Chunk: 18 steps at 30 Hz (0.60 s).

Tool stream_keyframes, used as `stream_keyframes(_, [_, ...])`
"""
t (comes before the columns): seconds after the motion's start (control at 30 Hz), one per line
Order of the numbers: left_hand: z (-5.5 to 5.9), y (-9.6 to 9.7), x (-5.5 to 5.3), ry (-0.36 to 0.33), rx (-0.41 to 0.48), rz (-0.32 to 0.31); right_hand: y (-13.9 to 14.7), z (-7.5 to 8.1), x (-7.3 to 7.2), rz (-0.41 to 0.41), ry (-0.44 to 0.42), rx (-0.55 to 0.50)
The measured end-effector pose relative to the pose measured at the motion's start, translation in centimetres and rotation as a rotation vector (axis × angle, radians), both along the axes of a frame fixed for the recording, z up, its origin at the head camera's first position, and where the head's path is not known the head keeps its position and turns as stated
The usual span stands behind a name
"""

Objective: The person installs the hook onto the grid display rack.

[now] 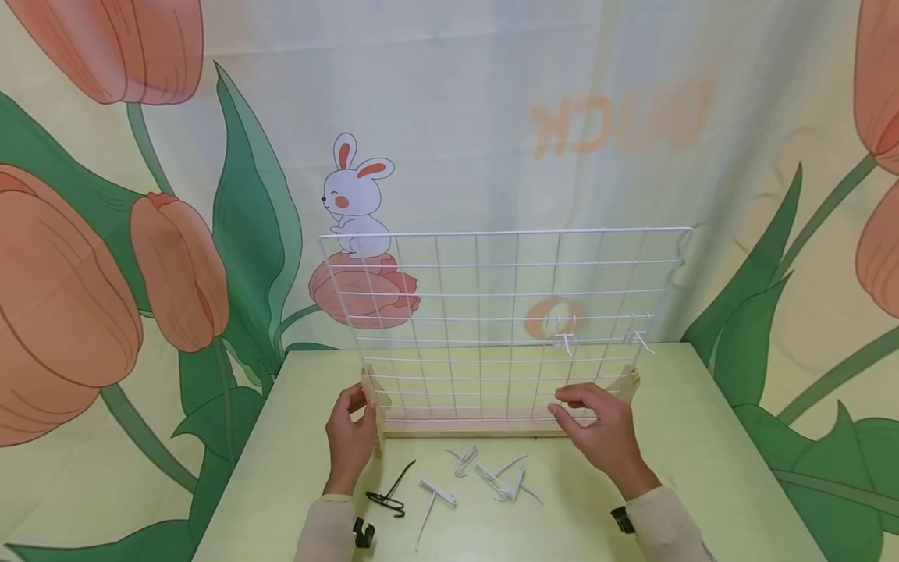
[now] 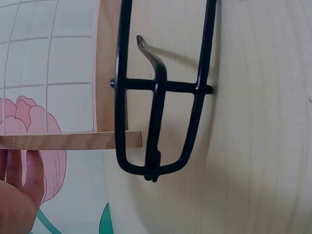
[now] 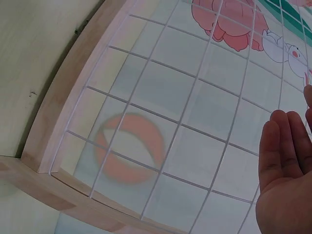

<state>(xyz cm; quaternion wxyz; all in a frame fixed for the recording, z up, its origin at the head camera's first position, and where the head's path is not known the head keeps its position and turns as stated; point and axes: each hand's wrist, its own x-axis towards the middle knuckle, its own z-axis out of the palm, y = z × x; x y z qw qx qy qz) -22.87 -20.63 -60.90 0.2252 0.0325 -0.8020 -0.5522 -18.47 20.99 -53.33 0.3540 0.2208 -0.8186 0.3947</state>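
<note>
Head view: wire grid [image 1: 515,318] in wooden stand [image 1: 477,429], white hooks [image 1: 438,492] lying before it; left hand [image 1: 350,439] at grid's lower left, grip cannot tell; right hand [image 1: 607,435] fronting its right half, grip spread.

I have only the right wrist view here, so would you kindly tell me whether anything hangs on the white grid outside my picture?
Observer: Yes, two white hooks hang toward the right side of the white grid.
Operator: Thank you; is anything lying on the table in front of it?
Observer: One black hook lies there, to the left of some loose white hooks.
Operator: And where is the left hand, if I may ask?
Observer: It holds the left end of the wooden stand.
</note>
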Motion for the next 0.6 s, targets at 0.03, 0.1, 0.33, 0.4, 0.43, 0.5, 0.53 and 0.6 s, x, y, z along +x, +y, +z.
stream_keyframes(0.03, [0.0, 0.0, 0.0, 0.000, 0.000, -0.003, 0.0, -0.2, -0.1, 0.003, 0.001, 0.008])
stream_keyframes(0.1, [0.1, 0.0, -0.1, -0.001, 0.006, -0.008, 0.0, -0.6, -0.1, 0.007, -0.003, 0.029])
stream_keyframes(0.33, [0.1, 0.1, -0.2, -0.009, -0.004, 0.008, -0.3, -2.7, 0.6, 0.064, -0.080, 0.085])
stream_keyframes(0.4, [0.1, 0.1, -0.1, -0.005, -0.003, 0.008, -0.4, -3.5, 0.9, 0.086, -0.097, 0.106])
stream_keyframes(0.43, [0.1, 0.0, -0.1, -0.003, -0.002, 0.007, -0.4, -3.9, 1.0, 0.093, -0.106, 0.121])
stream_keyframes(0.5, [0.0, 0.0, -0.1, 0.002, 0.004, 0.000, -0.5, -4.6, 1.3, 0.104, -0.131, 0.144])
stream_keyframes(0.53, [0.0, 0.0, -0.1, 0.001, 0.007, -0.003, -0.5, -5.0, 1.4, 0.111, -0.143, 0.152])
stream_keyframes(0.6, [0.0, 0.0, -0.1, 0.002, 0.009, -0.009, -0.6, -5.5, 1.8, 0.118, -0.161, 0.167])
